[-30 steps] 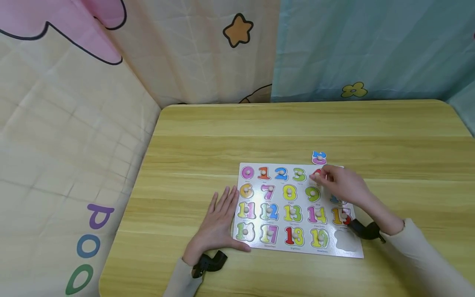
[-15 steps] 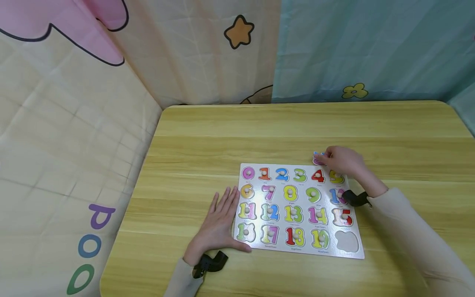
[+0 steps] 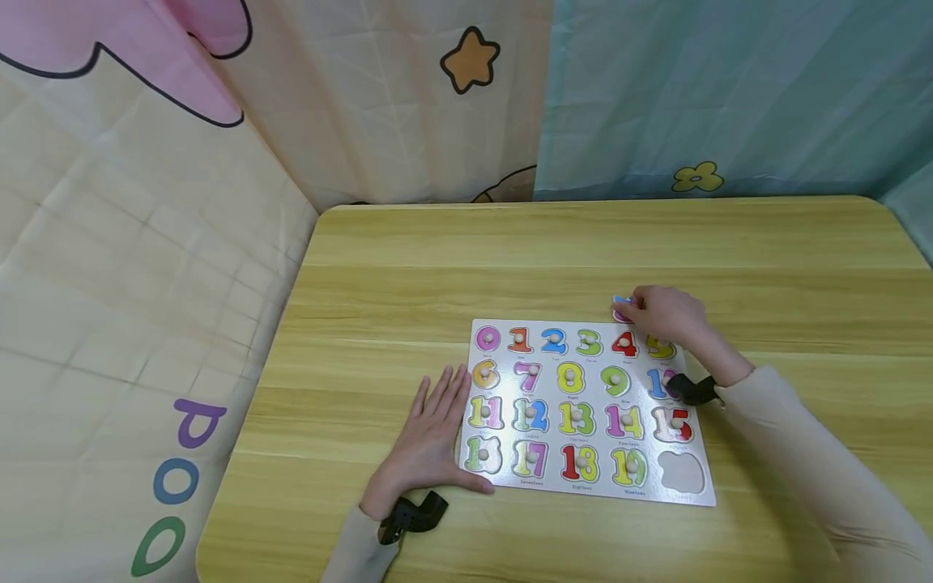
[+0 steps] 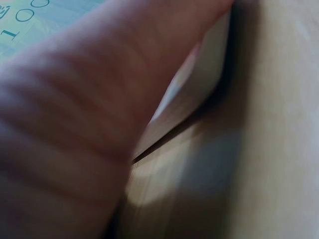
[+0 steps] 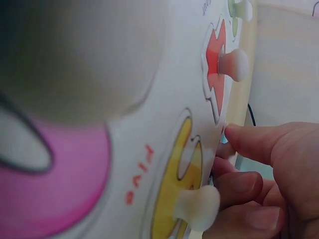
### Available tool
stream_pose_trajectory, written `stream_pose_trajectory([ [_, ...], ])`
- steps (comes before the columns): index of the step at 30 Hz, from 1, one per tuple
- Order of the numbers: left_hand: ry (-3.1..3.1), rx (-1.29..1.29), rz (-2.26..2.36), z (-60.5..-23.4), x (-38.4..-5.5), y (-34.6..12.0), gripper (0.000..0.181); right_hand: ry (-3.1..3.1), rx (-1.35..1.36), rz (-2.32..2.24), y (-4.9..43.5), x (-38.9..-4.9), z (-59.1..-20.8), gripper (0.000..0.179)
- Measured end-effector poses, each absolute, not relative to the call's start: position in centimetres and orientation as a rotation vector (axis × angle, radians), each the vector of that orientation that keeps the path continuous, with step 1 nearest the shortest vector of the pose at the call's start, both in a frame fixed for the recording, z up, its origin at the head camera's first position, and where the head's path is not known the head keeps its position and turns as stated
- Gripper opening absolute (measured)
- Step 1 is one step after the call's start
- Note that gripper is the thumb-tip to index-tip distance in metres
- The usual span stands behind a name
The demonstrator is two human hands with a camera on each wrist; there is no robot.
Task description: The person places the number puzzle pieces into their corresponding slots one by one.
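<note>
A white number puzzle board (image 3: 649,439) lies on the table, filled with knobbed number pieces except for one bare recess (image 3: 681,472) at its lower right corner. My left hand (image 3: 430,441) lies flat along the board's left edge, fingers spread and thumb across the lower corner. Just beyond the top edge, my right hand (image 3: 670,314) pinches a small blue and pink number piece (image 3: 622,308) by its knob, partly covering it. In the right wrist view, thumb and fingers close around that knob (image 5: 225,149), beside the yellow five (image 5: 169,179) and red four (image 5: 215,64).
The wooden table (image 3: 408,275) stretches beyond the board to its back edge. Patterned curtains (image 3: 364,105) hang behind it and along the left. A black wrist camera (image 3: 413,515) sits on the left wrist, another camera (image 3: 692,390) on the right.
My right hand has moved from the red four up past the board's top edge to the blue and pink piece and taken its knob. My left hand stays put.
</note>
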State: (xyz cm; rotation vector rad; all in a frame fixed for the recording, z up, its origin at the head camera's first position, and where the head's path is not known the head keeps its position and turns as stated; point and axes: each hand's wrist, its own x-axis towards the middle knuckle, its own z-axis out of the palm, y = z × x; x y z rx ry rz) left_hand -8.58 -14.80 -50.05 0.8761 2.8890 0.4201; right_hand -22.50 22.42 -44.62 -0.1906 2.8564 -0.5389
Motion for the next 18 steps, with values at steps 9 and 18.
stream_pose_trajectory([
  [9, 2.891, 0.877, 0.413, -50.0, -8.6, -14.7, 0.147, 2.934, -0.231, -0.604, 22.7, -22.3, -44.7, 0.034],
  [18, 2.891, 0.871, 0.411, -50.0, -8.6, -14.7, 0.147, 2.960, -0.373, -0.630, 24.4, -20.0, -43.1, 0.033],
])
